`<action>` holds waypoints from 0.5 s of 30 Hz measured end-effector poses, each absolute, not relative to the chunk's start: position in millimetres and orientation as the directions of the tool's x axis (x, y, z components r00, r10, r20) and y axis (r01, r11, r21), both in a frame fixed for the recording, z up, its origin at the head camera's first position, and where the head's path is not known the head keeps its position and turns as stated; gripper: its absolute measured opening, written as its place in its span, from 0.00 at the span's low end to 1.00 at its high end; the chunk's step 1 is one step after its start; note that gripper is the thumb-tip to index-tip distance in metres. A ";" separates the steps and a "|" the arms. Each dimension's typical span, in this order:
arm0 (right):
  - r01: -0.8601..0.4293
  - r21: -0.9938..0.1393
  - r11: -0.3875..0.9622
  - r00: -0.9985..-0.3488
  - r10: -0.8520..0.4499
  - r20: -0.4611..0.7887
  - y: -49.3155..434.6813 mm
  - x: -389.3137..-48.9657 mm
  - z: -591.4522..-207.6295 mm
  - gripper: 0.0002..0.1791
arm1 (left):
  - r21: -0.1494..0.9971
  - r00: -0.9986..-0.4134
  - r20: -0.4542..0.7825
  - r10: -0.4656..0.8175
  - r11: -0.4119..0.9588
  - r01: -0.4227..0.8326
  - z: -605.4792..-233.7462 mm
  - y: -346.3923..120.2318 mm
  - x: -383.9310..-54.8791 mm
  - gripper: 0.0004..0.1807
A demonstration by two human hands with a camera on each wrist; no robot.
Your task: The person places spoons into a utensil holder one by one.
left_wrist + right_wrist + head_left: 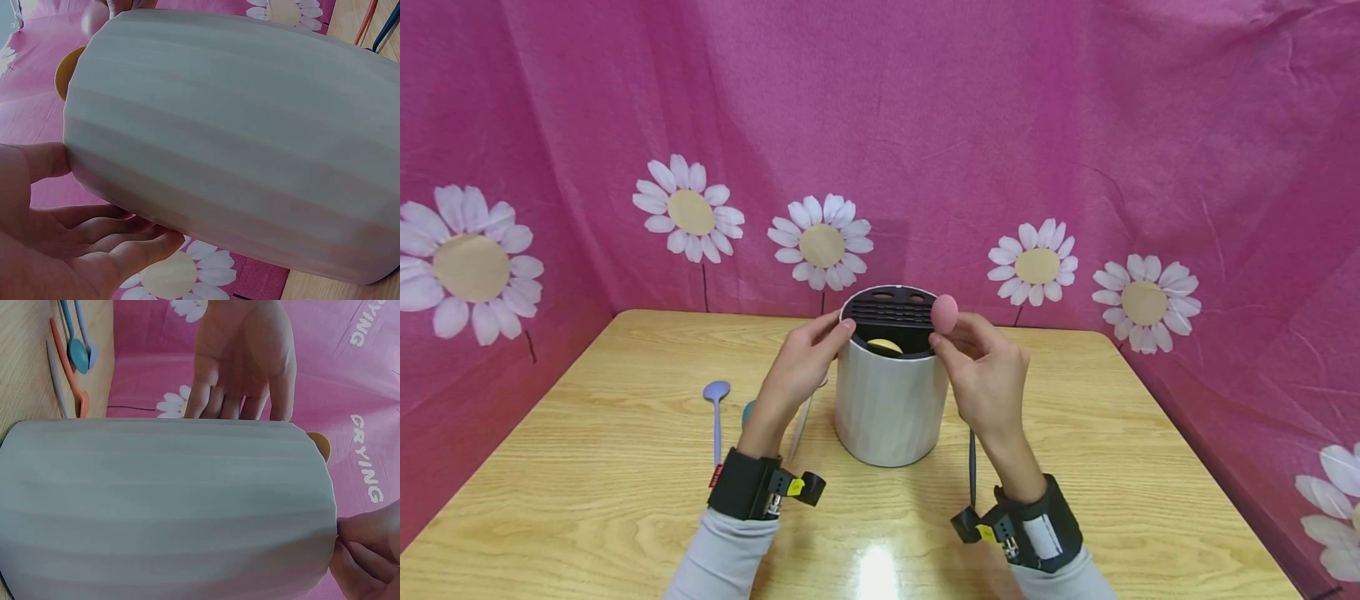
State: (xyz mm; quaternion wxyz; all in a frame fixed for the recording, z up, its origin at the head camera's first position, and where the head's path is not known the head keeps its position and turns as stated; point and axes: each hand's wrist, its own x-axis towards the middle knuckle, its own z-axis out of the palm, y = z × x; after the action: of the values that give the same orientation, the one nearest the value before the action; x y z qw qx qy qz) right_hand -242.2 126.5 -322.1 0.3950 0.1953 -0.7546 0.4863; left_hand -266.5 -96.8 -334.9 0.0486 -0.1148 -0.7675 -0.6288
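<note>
A white ribbed utensil holder (891, 408) with a black slotted top stands upright on the table. My left hand (797, 358) holds its left side, thumb at the rim and fingers along the outer wall, as the left wrist view shows. At the right rim, my right hand (988, 367) pinches a pink spoon (945, 314) just below its rounded head; the handle is hidden. Inside the front opening shows the head of a yellow spoon (884, 345), which also pokes past the rim in the right wrist view (322, 447).
Left of the holder lie a lilac spoon (717, 390), a teal spoon (78, 356), an orange utensil (70, 375) and a pale handle (801, 429). A dark-handled utensil (972, 471) lies on the right. Behind the wooden table (1150, 500) hangs a pink flowered cloth (925, 125).
</note>
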 end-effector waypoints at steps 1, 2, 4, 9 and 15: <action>-0.681 -0.580 0.447 -0.612 0.088 0.786 126.5 -242.3 -322.0 0.13 | 0.954 -0.968 0.221 0.116 0.183 0.239 -334.9 -96.9 -266.5 0.26; -0.682 -0.579 0.446 -0.611 0.088 0.787 126.4 -242.2 -321.9 0.13 | 0.953 -0.968 0.222 0.117 0.183 0.241 -334.9 -96.9 -266.4 0.26; -0.684 -0.578 0.445 -0.609 0.088 0.788 126.3 -242.0 -321.5 0.13 | 0.952 -0.967 0.225 0.119 0.183 0.244 -334.9 -96.9 -266.2 0.26; -0.682 -0.581 0.444 -0.613 0.087 0.785 125.8 -242.1 -321.4 0.14 | 0.951 -0.965 0.233 0.122 0.180 0.252 -334.5 -97.0 -265.4 0.26; -0.666 -0.592 0.454 -0.634 0.072 0.770 125.5 -242.3 -321.1 0.13 | 0.950 -0.962 0.240 0.131 0.172 0.260 -333.7 -97.3 -264.6 0.26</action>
State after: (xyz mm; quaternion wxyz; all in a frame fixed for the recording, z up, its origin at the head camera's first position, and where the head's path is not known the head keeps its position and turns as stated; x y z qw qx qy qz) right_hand -242.3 125.5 -321.1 0.3806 0.1946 -0.7629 0.4850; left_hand -264.6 -97.3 -333.7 0.0513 -0.1278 -0.7639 -0.6305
